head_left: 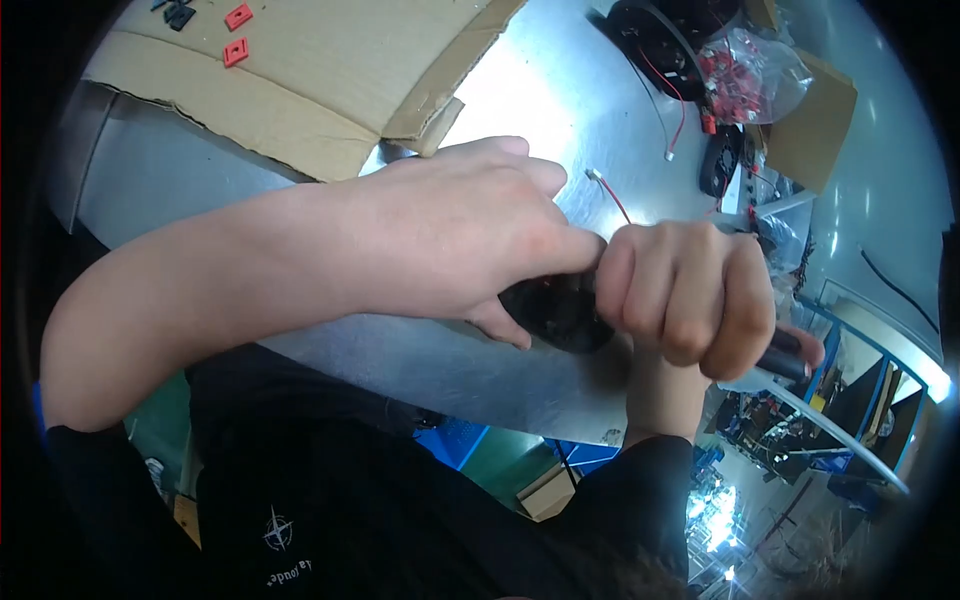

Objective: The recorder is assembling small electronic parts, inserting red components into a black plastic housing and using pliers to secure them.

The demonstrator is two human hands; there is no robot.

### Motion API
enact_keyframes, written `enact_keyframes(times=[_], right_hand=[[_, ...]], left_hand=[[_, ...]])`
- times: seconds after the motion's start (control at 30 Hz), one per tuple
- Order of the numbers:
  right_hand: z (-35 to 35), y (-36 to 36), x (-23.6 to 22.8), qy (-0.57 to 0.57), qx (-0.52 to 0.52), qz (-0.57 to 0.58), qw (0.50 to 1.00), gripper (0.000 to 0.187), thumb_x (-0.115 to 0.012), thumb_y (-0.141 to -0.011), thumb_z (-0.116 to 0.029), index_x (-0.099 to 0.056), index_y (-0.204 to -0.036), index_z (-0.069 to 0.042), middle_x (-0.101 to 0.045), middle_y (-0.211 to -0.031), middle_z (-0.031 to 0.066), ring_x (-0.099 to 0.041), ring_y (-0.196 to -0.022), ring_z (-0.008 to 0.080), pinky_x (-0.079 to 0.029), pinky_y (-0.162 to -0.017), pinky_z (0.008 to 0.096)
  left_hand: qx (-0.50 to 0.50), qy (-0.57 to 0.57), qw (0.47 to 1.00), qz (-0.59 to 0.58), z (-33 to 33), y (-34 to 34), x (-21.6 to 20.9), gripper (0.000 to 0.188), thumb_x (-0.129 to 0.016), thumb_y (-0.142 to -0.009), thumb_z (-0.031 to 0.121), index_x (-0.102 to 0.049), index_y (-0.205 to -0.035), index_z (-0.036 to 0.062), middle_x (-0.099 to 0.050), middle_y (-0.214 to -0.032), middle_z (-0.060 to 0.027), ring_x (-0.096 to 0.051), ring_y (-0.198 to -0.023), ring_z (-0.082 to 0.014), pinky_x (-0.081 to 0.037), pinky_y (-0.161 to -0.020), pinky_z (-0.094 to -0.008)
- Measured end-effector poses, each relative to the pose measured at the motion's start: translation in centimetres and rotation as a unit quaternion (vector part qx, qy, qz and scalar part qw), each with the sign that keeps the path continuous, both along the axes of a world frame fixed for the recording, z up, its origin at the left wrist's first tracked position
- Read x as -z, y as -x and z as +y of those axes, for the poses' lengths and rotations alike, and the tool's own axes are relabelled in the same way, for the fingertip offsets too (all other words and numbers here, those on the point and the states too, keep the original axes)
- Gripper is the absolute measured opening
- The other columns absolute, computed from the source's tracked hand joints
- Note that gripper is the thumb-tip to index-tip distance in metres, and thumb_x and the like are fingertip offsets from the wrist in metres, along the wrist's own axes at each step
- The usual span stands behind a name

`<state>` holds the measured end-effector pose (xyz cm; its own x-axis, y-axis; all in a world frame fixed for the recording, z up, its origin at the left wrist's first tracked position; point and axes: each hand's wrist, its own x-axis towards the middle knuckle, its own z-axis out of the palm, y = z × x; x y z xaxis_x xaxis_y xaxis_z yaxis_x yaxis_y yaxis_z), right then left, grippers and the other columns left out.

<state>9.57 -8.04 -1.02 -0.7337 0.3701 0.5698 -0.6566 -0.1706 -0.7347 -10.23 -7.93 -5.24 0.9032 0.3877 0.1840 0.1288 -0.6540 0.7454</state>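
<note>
My left hand (pixel 470 225) reaches across from the left, its fingers closed round a black fan (pixel 558 312) held over the metal table. Much of the fan is hidden under both hands. My right hand (pixel 692 295) is a fist beside it, wrapped round a dark-handled tool whose black handle end (pixel 785 355) sticks out on the right. The tool's working end is hidden, so its kind does not show. A thin red and white lead with a white connector (pixel 595 176) comes out just beyond my hands.
An opened cardboard box (pixel 300 80) lies at the far left, with red square pieces (pixel 236 52) and black bits (pixel 179 16) on it. Far right are more black fans (pixel 720 160), a clear bag of red parts (pixel 750 80) and a cardboard piece (pixel 815 120). Blue crates (pixel 450 442) stand below the table's near edge.
</note>
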Motion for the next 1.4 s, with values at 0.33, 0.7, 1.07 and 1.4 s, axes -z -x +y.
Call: enact_keyframes(times=[0.33,0.7,1.07,1.4], right_hand=[[0.7,1.1,-0.3,-0.039,-0.061,-0.015,0.997,0.075,-0.037,-0.107,-0.063,-0.058,-0.064,-0.005,-0.046,-0.056,0.0014,-0.039,-0.039,0.0114,-0.023,-0.038,0.0263],[-7.3,-1.8,-3.0,0.042,0.466,-0.1,0.878,0.077,-0.064,-0.083,-0.082,-0.054,-0.118,-0.014,-0.054,-0.089,0.0029,-0.05,-0.069,0.0141,-0.04,-0.065,0.0306],[-11.3,1.4,-0.8,-0.039,0.568,-0.122,0.813,0.092,-0.066,-0.074,-0.09,-0.044,-0.121,-0.014,-0.053,-0.102,0.0122,-0.055,-0.088,0.0245,-0.046,-0.081,0.0386],[-11.1,3.5,0.4,-0.186,0.623,-0.178,0.738,0.083,-0.056,-0.085,-0.086,-0.038,-0.113,-0.01,-0.054,-0.091,0.013,-0.052,-0.07,0.0213,-0.049,-0.079,0.0394]], left_hand=[[0.01,-0.012,0.998,-0.053,0.0,0.6,0.6,0.039,-0.085,-0.079,0.041,-0.067,-0.099,0.0127,-0.065,-0.091,-0.002,-0.056,-0.094,-0.0237,-0.041,-0.09,-0.0385],[-0.003,-0.027,0.999,-0.034,-0.3,0.3,-1.5,0.043,-0.087,-0.079,0.039,-0.065,-0.102,0.009,-0.069,-0.09,-0.0084,-0.062,-0.095,-0.0294,-0.048,-0.089,-0.0426],[-0.067,-0.058,0.995,-0.04,-0.8,-0.5,-0.9,0.049,-0.084,-0.077,0.05,-0.065,-0.095,0.008,-0.064,-0.082,-0.0141,-0.064,-0.09,-0.0327,-0.048,-0.086,-0.045],[-0.059,-0.047,0.997,-0.009,-1.0,-0.4,-0.8,0.047,-0.085,-0.077,0.045,-0.064,-0.103,0.0118,-0.061,-0.091,-0.0128,-0.059,-0.091,-0.0323,-0.046,-0.083,-0.0448]])
